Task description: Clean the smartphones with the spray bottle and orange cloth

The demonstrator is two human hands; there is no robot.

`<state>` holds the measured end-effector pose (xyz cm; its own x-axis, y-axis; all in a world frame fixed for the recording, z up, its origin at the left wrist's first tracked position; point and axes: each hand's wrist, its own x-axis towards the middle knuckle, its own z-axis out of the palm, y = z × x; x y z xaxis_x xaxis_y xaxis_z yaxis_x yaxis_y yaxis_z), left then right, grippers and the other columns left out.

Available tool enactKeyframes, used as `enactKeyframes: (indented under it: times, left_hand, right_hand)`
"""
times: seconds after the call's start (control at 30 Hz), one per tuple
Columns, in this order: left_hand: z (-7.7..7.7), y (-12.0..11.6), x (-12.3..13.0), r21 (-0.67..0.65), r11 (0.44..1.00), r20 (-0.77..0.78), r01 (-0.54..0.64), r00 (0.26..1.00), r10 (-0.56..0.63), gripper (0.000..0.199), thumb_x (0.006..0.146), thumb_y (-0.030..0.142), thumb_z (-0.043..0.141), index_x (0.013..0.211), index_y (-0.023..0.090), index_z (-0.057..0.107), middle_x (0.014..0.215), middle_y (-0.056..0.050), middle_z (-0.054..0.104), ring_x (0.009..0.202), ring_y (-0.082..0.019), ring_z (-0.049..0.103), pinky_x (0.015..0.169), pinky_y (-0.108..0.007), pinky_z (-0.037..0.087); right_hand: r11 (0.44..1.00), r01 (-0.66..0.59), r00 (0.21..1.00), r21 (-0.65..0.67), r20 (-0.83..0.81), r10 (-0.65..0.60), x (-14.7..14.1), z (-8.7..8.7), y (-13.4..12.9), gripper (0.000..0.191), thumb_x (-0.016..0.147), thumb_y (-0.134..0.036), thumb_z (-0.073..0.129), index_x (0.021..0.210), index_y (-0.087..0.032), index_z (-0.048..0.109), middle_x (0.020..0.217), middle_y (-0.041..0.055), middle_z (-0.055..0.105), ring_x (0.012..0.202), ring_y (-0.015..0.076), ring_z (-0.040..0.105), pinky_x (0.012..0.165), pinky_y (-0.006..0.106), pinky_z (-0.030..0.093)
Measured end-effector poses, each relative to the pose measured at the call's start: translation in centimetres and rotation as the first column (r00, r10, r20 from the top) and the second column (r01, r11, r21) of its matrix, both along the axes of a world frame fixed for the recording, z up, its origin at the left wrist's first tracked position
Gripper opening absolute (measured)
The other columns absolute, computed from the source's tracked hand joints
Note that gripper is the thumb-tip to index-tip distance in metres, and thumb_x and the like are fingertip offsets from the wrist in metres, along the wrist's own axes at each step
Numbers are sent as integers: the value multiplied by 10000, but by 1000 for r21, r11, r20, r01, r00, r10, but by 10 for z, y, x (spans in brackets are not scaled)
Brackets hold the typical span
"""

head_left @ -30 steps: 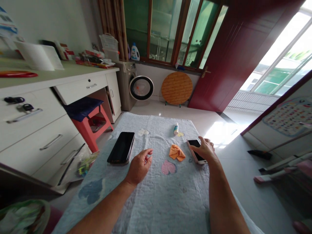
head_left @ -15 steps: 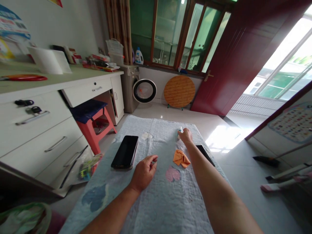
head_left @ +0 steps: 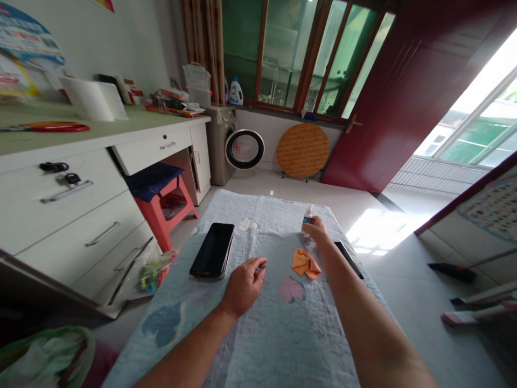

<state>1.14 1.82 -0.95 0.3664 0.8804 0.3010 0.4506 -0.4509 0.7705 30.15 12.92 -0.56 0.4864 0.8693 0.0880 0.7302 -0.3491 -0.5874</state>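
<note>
My right hand (head_left: 317, 230) is wrapped round a small spray-like bottle (head_left: 307, 220) with a clear-white top and a blue label, at the far right of the cloth-covered table. An orange cloth (head_left: 306, 263) lies crumpled just below that hand. Partly hidden behind my right forearm is a dark flat object (head_left: 348, 259) with a pale edge. My left hand (head_left: 245, 285) rests on the table cover with its fingers curled in and nothing visible in them. To its left lies a black smartphone (head_left: 212, 250), screen up, on top of something of similar size.
A pale blue quilted cover (head_left: 258, 345) spreads over the table. On the left stand a white desk (head_left: 100, 199) and a red stool (head_left: 165, 215). Behind are a washing machine with its door (head_left: 244, 149) open and a round wooden tabletop (head_left: 302, 151). A bin (head_left: 91, 355) sits at lower left.
My right hand now holds the bottle lower down, and more of its top and label shows. The whole view has shifted slightly. My left hand keeps its place by the phone.
</note>
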Motion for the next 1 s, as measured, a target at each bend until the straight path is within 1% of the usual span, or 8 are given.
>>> enactKeyframes:
  times: [0.1, 0.2, 0.3, 0.47, 0.57, 0.73, 1.0]
  left_hand:
    - [0, 0, 0, -1, 1000, 1, -2, 1000, 2, 276, 839, 141, 492, 1073, 190, 630, 969, -49, 710, 791, -154, 666, 745, -254, 521]
    - [-2, 0, 0, 3, 1000, 6, -4, 1000, 4, 274, 841, 138, 490, 1069, 194, 632, 970, -42, 711, 807, -151, 668, 751, -248, 520]
    - [-3, 0, 0, 4, 1000, 9, -3, 1000, 3, 274, 844, 138, 493, 1073, 194, 631, 972, -40, 712, 819, -151, 670, 759, -246, 517]
    - [-1, -1, 0, -5, 1000, 10, -2, 1000, 2, 277, 838, 126, 491, 1061, 205, 634, 969, -34, 712, 813, -150, 668, 758, -247, 519]
    - [1, -1, 0, 0, 1000, 12, 4, 1000, -4, 274, 838, 126, 492, 1060, 203, 634, 973, -34, 710, 814, -148, 666, 757, -244, 516]
    - [-1, 0, 0, -3, 1000, 6, 9, 1000, -9, 268, 844, 131, 491, 1060, 198, 634, 977, -35, 708, 813, -145, 665, 756, -242, 513]
    - [1, -1, 0, 13, 1000, -12, 13, 1000, -13, 268, 838, 114, 493, 1052, 196, 632, 962, -33, 709, 797, -141, 663, 739, -234, 507]
  right_hand:
    - [996, 2, 1000, 87, 30, -5, -2, -3, -2, 235, 642, -272, 563, 856, -180, 529, 775, 3, 535, 715, 152, 483, 634, 249, 370]
    - [989, -15, 998, 145, 61, 6, -7, -6, -3, 210, 625, -253, 555, 816, -197, 489, 793, -1, 496, 758, 160, 452, 687, 264, 371]
    - [985, -26, 997, 171, 73, 14, -10, -7, -5, 195, 625, -235, 542, 803, -205, 471, 787, -4, 483, 758, 161, 439, 700, 271, 365]
    - [987, -10, 998, 159, 68, -1, -9, 0, -7, 199, 642, -228, 558, 824, -198, 484, 759, 2, 511, 709, 159, 449, 655, 269, 354]
    - [990, -19, 997, 140, 73, 9, -10, 2, -8, 208, 649, -223, 568, 846, -191, 509, 769, 11, 526, 715, 165, 468, 644, 267, 355]
    - [993, -35, 996, 111, 87, 26, -15, -2, -8, 171, 655, -214, 589, 813, -177, 537, 758, 24, 545, 719, 171, 485, 641, 269, 357]
    - [991, -57, 994, 118, 98, 45, -17, -11, -2, 179, 686, -234, 608, 844, -174, 549, 772, 28, 585, 720, 161, 508, 637, 251, 361]
